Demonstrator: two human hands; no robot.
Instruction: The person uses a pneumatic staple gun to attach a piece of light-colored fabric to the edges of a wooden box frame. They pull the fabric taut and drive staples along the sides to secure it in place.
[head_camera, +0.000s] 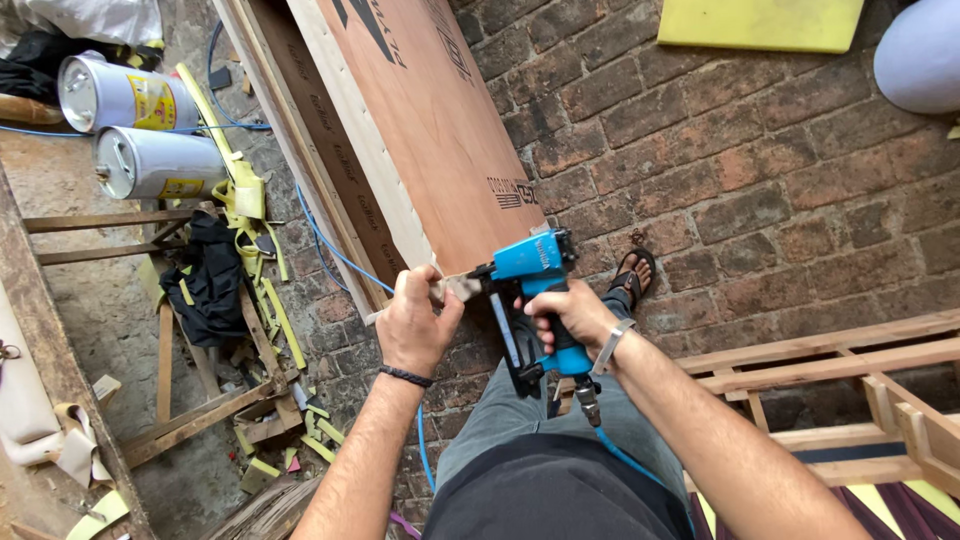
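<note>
Hands are working at the plywood panel's (440, 120) lower corner — left hand (415, 320) pinching a light, stiff wood strip (452, 288), right hand (575, 315) gripping the weighty blue nail gun (535, 300) by its handle

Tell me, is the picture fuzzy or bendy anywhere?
Head view: soft, even daylight, no hard shadows; the blue nail gun and both hands, left hand and right hand, look sharp; the two metal cans shine a little; the wooden frame curves near the edge, a wide-lens bend.
</note>
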